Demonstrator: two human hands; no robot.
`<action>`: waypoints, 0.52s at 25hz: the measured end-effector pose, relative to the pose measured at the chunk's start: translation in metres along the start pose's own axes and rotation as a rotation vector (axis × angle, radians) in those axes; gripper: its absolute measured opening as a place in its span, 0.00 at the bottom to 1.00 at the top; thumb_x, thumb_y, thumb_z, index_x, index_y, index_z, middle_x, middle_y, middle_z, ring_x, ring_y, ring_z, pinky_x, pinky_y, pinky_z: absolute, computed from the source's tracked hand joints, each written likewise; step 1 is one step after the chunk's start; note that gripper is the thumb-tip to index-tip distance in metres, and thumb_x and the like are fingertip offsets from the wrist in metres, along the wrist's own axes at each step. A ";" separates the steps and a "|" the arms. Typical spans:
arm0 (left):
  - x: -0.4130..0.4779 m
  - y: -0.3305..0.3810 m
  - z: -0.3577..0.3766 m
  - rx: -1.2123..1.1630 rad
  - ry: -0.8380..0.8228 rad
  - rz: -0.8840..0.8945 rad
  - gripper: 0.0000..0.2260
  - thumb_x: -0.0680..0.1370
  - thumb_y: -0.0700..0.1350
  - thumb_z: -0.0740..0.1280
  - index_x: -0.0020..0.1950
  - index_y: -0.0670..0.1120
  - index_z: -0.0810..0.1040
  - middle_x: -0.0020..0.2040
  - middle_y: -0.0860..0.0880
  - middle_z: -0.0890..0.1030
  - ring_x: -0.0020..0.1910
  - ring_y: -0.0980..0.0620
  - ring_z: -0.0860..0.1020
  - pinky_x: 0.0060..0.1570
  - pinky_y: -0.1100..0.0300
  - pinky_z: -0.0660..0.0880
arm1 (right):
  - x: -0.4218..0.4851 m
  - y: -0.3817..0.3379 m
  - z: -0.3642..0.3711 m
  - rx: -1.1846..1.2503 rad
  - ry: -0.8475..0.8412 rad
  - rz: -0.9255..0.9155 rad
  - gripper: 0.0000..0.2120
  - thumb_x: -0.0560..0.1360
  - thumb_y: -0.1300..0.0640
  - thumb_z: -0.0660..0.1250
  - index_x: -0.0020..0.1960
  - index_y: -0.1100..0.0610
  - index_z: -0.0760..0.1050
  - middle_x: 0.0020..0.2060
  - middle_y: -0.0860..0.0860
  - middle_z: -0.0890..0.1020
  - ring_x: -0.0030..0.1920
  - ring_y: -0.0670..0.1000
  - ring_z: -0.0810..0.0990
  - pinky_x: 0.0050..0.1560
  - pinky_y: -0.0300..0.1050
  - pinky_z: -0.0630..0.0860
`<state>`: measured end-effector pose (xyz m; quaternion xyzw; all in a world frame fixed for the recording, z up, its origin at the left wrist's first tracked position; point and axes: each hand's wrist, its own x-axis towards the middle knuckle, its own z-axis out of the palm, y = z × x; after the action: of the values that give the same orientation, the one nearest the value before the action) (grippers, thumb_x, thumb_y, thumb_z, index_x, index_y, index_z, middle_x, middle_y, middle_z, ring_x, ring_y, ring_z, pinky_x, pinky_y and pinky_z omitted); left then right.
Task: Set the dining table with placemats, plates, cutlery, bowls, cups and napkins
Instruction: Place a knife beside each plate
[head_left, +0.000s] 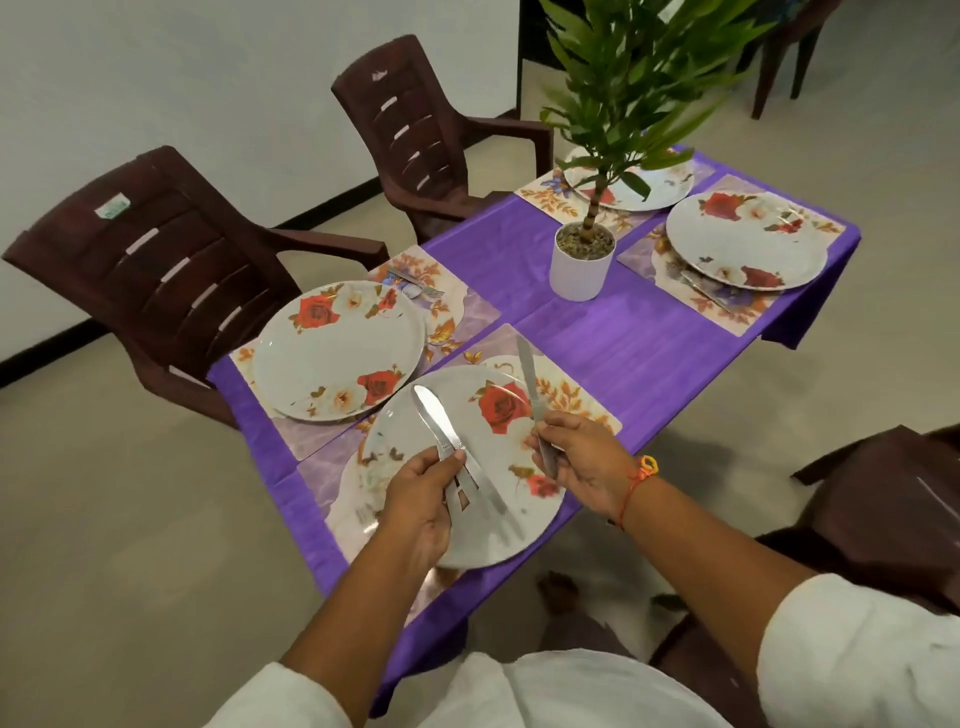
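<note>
White sleeves (857, 649) fill the bottom edge. Left hand (421, 499) grips a bunch of cutlery (441, 426) over the near plate (514, 452), with one blade pointing away to the left. Right hand (576, 462) pinches a knife (530, 379) by its handle, blade up, above the plate's right side. A red thread (636, 480) circles that wrist. The near plate sits on a placemat (571, 395) at the near corner of a purple cloth (623, 353). Just left lies a second plate (337, 348) on a second mat (467, 312), with a fork (415, 283) past its far edge. At the far end are a right plate (748, 239) with cutlery beside it, and a left plate (654, 192) behind a potted plant (582, 265). Two brown chairs (171, 260) stand along the left.
</note>
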<state>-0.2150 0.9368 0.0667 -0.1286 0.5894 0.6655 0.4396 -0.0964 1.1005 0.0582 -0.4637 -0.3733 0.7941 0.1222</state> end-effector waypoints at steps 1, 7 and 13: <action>0.008 0.001 0.015 -0.008 0.017 -0.005 0.07 0.78 0.34 0.69 0.56 0.38 0.80 0.43 0.42 0.87 0.39 0.48 0.85 0.39 0.55 0.83 | 0.014 -0.011 -0.013 0.006 -0.010 0.026 0.07 0.80 0.67 0.65 0.54 0.59 0.79 0.43 0.56 0.82 0.44 0.51 0.82 0.43 0.43 0.83; 0.027 0.000 0.084 -0.028 0.067 -0.038 0.07 0.79 0.35 0.69 0.56 0.38 0.80 0.42 0.43 0.86 0.38 0.49 0.86 0.36 0.58 0.81 | 0.070 -0.063 -0.069 -0.094 -0.067 0.087 0.09 0.79 0.65 0.68 0.59 0.64 0.80 0.46 0.60 0.84 0.44 0.54 0.83 0.44 0.50 0.83; 0.034 -0.008 0.110 0.035 0.065 -0.065 0.11 0.78 0.39 0.71 0.61 0.43 0.81 0.54 0.43 0.86 0.53 0.41 0.85 0.57 0.44 0.80 | 0.093 -0.078 -0.086 -0.251 -0.004 0.095 0.06 0.77 0.62 0.72 0.54 0.61 0.82 0.49 0.60 0.86 0.47 0.54 0.86 0.44 0.47 0.84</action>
<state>-0.1906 1.0499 0.0676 -0.1613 0.6105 0.6359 0.4437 -0.0877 1.2457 0.0279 -0.4908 -0.4475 0.7471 0.0246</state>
